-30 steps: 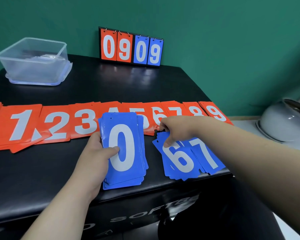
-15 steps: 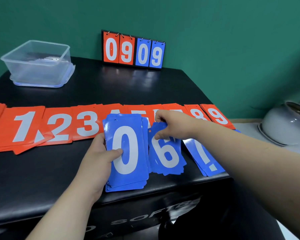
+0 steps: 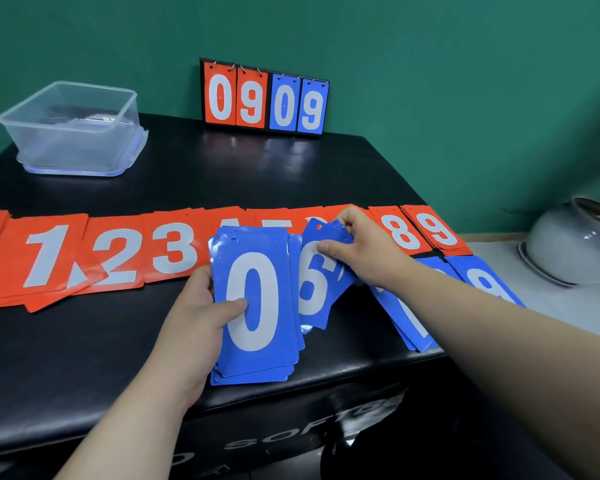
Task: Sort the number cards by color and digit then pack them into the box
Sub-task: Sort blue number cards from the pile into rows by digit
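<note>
Blue stack topped by 0 [image 3: 257,306], gripped by the left hand [image 3: 194,317] near the table [image 3: 84,358] front edge; blue 6 cards [image 3: 312,289] just beside, pinched by the right hand [image 3: 364,247]; red card row [image 3: 118,258] behind; clear box [image 3: 73,133] at back-left corner.

A teal-green wall [image 3: 465,98] backs the glossy black table [image 3: 84,358], a grey pot [image 3: 575,247] on a pale ledge [image 3: 551,306] beside it.

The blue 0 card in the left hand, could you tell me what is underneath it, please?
More blue cards are stacked under the blue 0 card; only their edges show at its right and bottom. Their digits are covered. The left hand holds them all.
</note>
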